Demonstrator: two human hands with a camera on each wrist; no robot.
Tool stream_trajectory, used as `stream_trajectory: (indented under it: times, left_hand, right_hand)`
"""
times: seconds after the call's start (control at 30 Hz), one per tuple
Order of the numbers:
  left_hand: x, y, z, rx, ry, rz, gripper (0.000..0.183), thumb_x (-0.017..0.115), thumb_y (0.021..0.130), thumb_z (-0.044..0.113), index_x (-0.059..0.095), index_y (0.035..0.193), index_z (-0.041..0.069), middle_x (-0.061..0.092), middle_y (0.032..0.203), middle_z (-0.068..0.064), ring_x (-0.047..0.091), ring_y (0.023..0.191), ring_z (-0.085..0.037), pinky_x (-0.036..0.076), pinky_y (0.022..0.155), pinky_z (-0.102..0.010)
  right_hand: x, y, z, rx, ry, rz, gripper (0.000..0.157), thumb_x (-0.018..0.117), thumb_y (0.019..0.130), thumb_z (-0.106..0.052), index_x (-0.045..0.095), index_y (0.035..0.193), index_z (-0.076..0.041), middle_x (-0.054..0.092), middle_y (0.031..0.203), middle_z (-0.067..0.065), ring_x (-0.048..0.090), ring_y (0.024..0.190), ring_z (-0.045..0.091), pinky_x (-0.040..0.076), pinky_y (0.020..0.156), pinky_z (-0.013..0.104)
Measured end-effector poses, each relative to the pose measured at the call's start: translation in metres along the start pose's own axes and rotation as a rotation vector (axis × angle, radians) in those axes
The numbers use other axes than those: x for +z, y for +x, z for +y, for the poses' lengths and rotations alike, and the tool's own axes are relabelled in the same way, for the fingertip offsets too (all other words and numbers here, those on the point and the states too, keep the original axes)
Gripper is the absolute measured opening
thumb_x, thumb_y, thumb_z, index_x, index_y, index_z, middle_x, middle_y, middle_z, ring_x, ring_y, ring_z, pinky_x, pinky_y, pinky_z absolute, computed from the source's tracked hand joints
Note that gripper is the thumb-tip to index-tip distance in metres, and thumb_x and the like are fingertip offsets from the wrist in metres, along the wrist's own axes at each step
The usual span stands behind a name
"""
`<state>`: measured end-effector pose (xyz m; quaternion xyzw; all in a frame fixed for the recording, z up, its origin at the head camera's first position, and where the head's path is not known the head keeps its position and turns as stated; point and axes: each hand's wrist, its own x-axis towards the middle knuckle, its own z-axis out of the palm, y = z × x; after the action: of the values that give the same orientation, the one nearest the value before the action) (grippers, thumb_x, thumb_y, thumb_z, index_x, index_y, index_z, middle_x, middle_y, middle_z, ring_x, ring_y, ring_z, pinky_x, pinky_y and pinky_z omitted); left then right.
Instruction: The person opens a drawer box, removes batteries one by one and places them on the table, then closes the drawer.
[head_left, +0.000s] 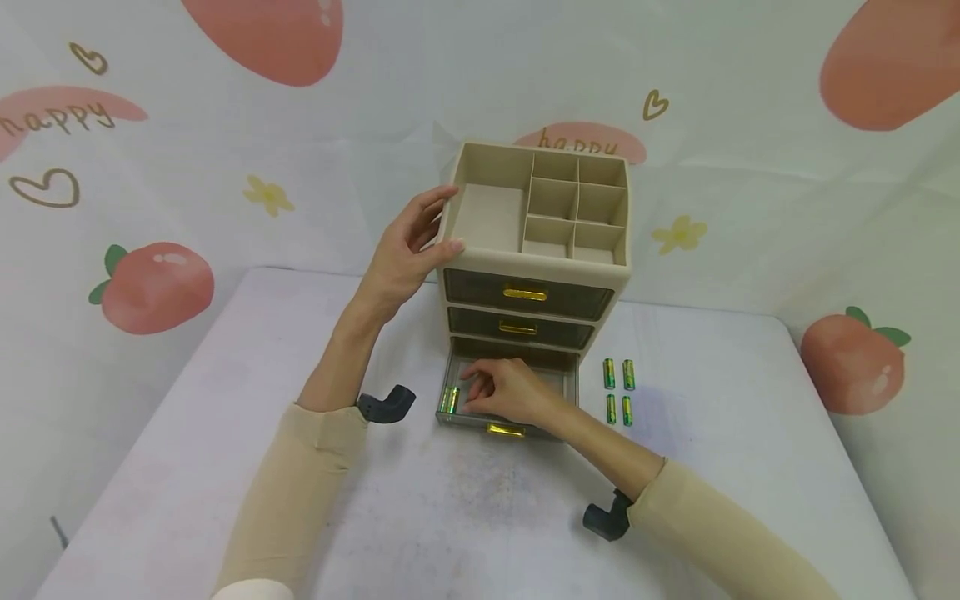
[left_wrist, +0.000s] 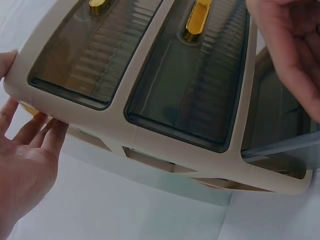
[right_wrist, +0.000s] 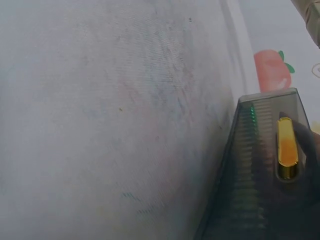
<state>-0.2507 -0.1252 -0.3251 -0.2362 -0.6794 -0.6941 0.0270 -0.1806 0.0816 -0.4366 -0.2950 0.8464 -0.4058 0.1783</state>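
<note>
A beige desktop organizer point(head_left: 534, 260) has smoked clear drawers with gold handles; its bottom drawer point(head_left: 507, 432) is pulled out. My left hand point(head_left: 405, 250) holds the organizer's upper left side, thumb on the front corner and fingers along the side wall. Inside the pulled-out drawer is my right hand point(head_left: 513, 392), with fingers pointing left and nothing visible between them. Green and gold batteries point(head_left: 450, 400) stand at the drawer's left front corner, right by those fingertips. In the right wrist view, the drawer's gold handle point(right_wrist: 287, 145) shows, while the right hand is mostly hidden.
Several more batteries point(head_left: 618, 392) lie in two rows on the white-covered table point(head_left: 480, 517), right of the organizer. The organizer's top tray point(head_left: 491, 217) is split into one large and several small compartments. Behind it hangs a printed cloth point(head_left: 375, 100).
</note>
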Motion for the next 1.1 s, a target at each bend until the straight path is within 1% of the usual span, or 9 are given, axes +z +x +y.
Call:
stream_trajectory:
  times: [0.17,0.53,0.67,0.83,1.1]
  left_hand:
    - [0.0,0.001,0.001,0.002,0.001,-0.008,0.061,0.066,0.093,0.005,0.043,0.149,0.014,0.04,0.153,-0.011,0.04,0.14,-0.023,0.043,0.106,-0.041]
    - [0.001,0.002,0.0,0.006,-0.007,-0.005,0.061,0.066,0.093,0.005,0.043,0.149,0.012,0.039,0.154,-0.013,0.04,0.14,-0.022,0.042,0.107,-0.041]
    - [0.001,0.001,0.0,0.004,-0.007,-0.007,0.062,0.066,0.092,0.004,0.042,0.149,0.013,0.038,0.154,-0.014,0.04,0.14,-0.023,0.043,0.106,-0.041]
    - [0.0,0.001,-0.001,0.004,-0.01,-0.003,0.062,0.066,0.092,0.005,0.043,0.149,0.014,0.038,0.153,-0.014,0.04,0.14,-0.024,0.044,0.105,-0.041]
    - [0.0,0.001,-0.002,0.005,-0.008,-0.001,0.062,0.066,0.092,0.005,0.043,0.15,0.014,0.038,0.154,-0.015,0.04,0.14,-0.024,0.043,0.106,-0.042]
  right_hand:
    - [0.004,0.004,0.001,0.006,-0.026,-0.007,0.037,0.083,0.082,-0.017,0.069,0.113,-0.003,0.069,0.078,-0.007,0.063,0.071,0.002,0.053,0.069,0.02]
    - [0.007,0.011,0.0,-0.003,-0.085,-0.028,0.034,0.083,0.081,-0.015,0.071,0.11,-0.003,0.067,0.075,-0.007,0.059,0.069,0.0,0.05,0.069,0.018]
    - [0.009,0.014,-0.002,0.01,-0.113,-0.039,0.033,0.084,0.08,-0.015,0.07,0.109,-0.004,0.065,0.073,-0.008,0.058,0.067,0.001,0.049,0.067,0.019]
    - [0.011,0.018,-0.003,0.023,-0.15,-0.051,0.032,0.085,0.079,-0.017,0.068,0.105,-0.008,0.063,0.068,-0.01,0.057,0.062,0.001,0.049,0.066,0.02]
    - [0.015,0.023,-0.002,0.01,-0.199,-0.042,0.033,0.087,0.077,-0.019,0.066,0.1,-0.009,0.06,0.064,-0.01,0.055,0.058,0.002,0.048,0.062,0.019]
